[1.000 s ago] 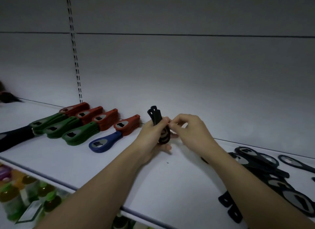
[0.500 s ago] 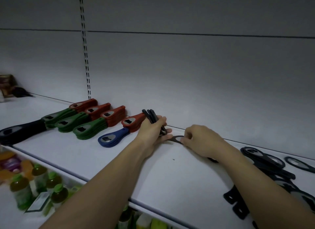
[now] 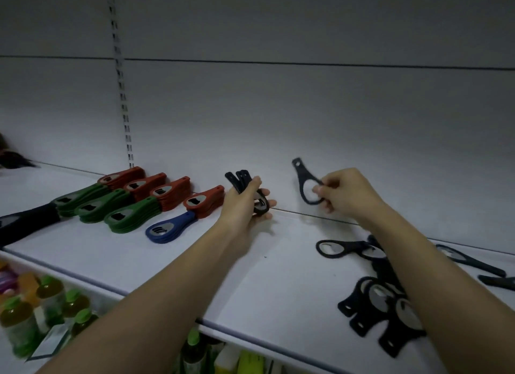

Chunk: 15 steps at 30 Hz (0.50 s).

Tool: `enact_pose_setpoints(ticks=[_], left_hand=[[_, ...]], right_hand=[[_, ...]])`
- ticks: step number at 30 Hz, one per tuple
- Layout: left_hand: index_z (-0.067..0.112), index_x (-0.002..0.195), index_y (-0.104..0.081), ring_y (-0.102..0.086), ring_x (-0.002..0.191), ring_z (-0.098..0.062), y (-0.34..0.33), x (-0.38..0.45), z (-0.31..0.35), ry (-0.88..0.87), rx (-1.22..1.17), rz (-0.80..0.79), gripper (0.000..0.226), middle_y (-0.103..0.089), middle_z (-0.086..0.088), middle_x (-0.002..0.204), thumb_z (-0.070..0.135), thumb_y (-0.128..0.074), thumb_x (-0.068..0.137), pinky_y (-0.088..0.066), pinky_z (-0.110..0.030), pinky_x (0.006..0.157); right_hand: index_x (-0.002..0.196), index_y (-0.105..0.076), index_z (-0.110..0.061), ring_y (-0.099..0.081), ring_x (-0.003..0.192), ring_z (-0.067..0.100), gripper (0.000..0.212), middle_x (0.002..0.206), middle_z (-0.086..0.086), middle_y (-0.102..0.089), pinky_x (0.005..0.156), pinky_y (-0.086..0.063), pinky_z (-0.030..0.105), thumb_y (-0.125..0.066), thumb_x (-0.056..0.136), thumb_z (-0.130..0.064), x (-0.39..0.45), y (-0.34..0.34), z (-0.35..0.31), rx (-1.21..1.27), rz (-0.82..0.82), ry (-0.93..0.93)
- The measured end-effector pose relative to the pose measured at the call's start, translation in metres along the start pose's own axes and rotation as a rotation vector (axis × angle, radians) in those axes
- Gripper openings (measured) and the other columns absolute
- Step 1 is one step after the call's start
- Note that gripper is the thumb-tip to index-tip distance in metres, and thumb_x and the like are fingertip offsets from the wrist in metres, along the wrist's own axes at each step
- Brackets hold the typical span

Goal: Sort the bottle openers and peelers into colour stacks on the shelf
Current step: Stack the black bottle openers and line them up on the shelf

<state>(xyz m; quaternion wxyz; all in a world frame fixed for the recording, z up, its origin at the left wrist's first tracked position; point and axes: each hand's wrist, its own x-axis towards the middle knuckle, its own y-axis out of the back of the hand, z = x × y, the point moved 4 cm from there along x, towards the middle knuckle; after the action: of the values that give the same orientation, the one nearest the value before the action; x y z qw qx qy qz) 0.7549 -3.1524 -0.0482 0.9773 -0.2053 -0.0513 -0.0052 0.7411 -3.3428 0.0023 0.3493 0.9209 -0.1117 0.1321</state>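
My left hand (image 3: pixel 242 203) grips a bundle of black bottle openers (image 3: pixel 239 180) upright above the white shelf (image 3: pixel 195 276), just right of the stacks. My right hand (image 3: pixel 344 192) pinches a single black opener (image 3: pixel 303 182) by its ring, handle pointing up and left, lifted off the shelf. Red stacks (image 3: pixel 167 189) and green stacks (image 3: pixel 128 214) lie in rows at the left, with a blue stack (image 3: pixel 170 227) in front. Loose black openers (image 3: pixel 376 309) lie scattered at the right, partly hidden by my right forearm.
A long black stack (image 3: pixel 25 224) lies at the far left of the shelf. Below the shelf's front edge stand bottles with green caps (image 3: pixel 50 298). A slotted metal upright (image 3: pixel 122 95) runs up the back wall.
My right hand picked a single black opener off the shelf and raised it. My left hand kept hold of its bundle near the red stack.
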Motion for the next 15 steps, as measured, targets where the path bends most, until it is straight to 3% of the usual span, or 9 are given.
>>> enact_pose_setpoints(ticks=[3,5,8,10,12,15], left_hand=[[0.014,0.11,-0.059,-0.067,0.083,-0.018,-0.048,-0.006,-0.001,0.026,0.068,-0.199,0.032,-0.063,-0.005,0.1,0.043,-0.058,0.096,-0.054,-0.024,0.054],[0.014,0.11,-0.061,-0.065,0.079,-0.014,-0.091,-0.014,-0.007,0.032,0.107,-0.35,0.033,-0.065,-0.003,0.096,0.043,-0.06,0.094,-0.054,-0.025,0.059],[0.018,0.101,-0.057,-0.062,0.075,-0.016,-0.145,-0.019,-0.027,0.037,0.085,-0.454,0.007,-0.063,-0.002,0.084,0.023,-0.059,0.097,-0.053,-0.027,0.059],[0.018,0.107,-0.057,-0.065,0.084,-0.02,-0.165,-0.017,-0.047,0.061,0.059,-0.484,0.014,-0.067,-0.007,0.096,0.018,-0.062,0.094,-0.053,-0.029,0.059],[0.02,0.114,-0.057,-0.067,0.086,-0.018,-0.169,-0.014,-0.06,0.058,0.144,-0.53,0.021,-0.068,-0.008,0.104,0.018,-0.064,0.094,-0.052,-0.026,0.054],[0.02,0.117,-0.058,-0.068,0.074,-0.015,-0.162,-0.012,-0.068,0.051,0.322,-0.649,0.029,-0.069,-0.009,0.094,0.02,-0.068,0.09,-0.048,-0.025,0.049]], right_hand=[[0.09,-0.065,0.001,-0.062,0.049,0.011,0.007,0.07,0.014,-0.061,0.057,-0.058,0.019,-0.06,0.095,-0.002,-0.009,0.034,0.003,0.355,-0.038,-0.035],[0.096,-0.064,0.002,-0.064,0.055,0.016,0.007,0.077,0.018,-0.065,0.057,-0.058,0.02,-0.065,0.09,-0.001,-0.016,0.051,0.008,0.423,-0.053,-0.032],[0.09,-0.068,0.003,-0.061,0.054,0.013,0.007,0.078,0.017,-0.068,0.052,-0.051,0.017,-0.07,0.086,-0.001,-0.024,0.072,0.033,0.214,0.049,0.039],[0.089,-0.072,-0.007,-0.059,0.056,0.008,0.005,0.081,0.012,-0.069,0.052,-0.049,0.018,-0.073,0.084,-0.007,-0.029,0.088,0.055,0.082,0.129,0.072],[0.088,-0.073,-0.015,-0.059,0.059,0.009,0.003,0.083,0.009,-0.07,0.053,-0.048,0.018,-0.073,0.086,-0.015,-0.032,0.099,0.074,0.006,0.048,0.024],[0.092,-0.073,-0.017,-0.059,0.061,0.011,0.007,0.078,0.003,-0.069,0.051,-0.046,0.017,-0.071,0.088,-0.024,-0.037,0.102,0.086,-0.104,-0.198,-0.061]])
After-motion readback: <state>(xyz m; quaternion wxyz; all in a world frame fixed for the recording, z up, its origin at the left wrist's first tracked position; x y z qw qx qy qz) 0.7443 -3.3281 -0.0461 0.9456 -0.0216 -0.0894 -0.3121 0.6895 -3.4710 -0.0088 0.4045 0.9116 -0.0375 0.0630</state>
